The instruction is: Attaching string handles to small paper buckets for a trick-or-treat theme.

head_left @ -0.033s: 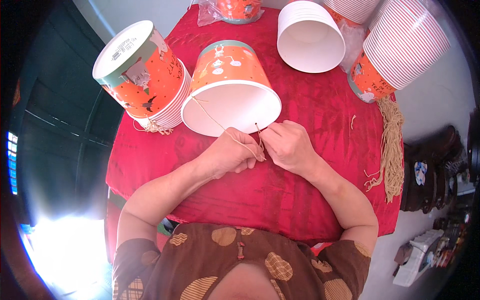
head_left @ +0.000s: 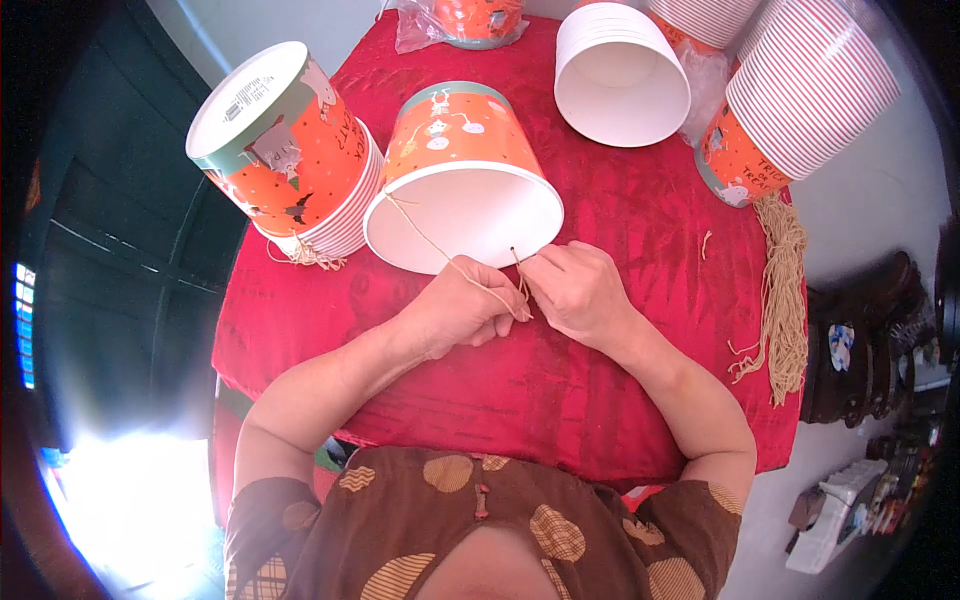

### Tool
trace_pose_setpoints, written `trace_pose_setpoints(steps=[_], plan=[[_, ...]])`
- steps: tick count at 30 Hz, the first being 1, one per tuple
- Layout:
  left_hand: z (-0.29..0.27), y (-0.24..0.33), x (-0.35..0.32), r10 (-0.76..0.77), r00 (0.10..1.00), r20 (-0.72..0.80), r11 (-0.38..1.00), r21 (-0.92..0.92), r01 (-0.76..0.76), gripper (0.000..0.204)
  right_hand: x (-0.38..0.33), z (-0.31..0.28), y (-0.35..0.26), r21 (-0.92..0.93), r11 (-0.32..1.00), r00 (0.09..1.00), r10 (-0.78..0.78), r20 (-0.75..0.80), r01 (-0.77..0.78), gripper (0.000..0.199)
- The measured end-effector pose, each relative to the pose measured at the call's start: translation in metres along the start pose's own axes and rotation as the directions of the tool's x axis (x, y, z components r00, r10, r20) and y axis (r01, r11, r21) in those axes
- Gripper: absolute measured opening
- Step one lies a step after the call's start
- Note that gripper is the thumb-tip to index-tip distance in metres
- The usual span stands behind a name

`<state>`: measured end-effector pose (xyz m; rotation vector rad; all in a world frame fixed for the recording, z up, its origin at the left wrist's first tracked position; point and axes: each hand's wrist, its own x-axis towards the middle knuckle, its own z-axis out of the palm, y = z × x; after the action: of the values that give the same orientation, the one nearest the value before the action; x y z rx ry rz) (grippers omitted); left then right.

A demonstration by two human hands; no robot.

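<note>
A person's left hand (head_left: 452,312) and right hand (head_left: 578,292) are both pinching a tan string (head_left: 440,252) at the rim of an orange paper bucket (head_left: 462,170) lying on a red tablecloth (head_left: 640,250).

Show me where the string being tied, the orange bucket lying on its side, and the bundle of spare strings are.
string (head_left: 440,252), head view, on the taut stretch crossing the bucket's mouth.
orange bucket (head_left: 455,132), head view, on its printed outer wall.
bundle of spare strings (head_left: 785,300), head view, on the middle of the bundle.
</note>
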<state>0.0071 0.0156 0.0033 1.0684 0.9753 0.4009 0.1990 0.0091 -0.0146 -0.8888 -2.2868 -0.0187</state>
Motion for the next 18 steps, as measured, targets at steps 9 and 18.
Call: trace_pose_setpoints(steps=[9, 18], plan=[[0.001, -0.003, -0.002, -0.005, 0.998, -0.056, 0.995, -0.097, 0.0, 0.018, -0.013, -0.018, -0.013, 0.164, 0.98, 0.993, 0.113, -0.013, -0.11, 0.014], [-0.001, -0.004, -0.001, -0.007, 1.0, -0.025, 0.995, -0.101, 0.004, 0.022, -0.01, -0.015, -0.022, 0.052, 0.998, 0.999, 0.027, 0.033, -0.029, 0.027]])
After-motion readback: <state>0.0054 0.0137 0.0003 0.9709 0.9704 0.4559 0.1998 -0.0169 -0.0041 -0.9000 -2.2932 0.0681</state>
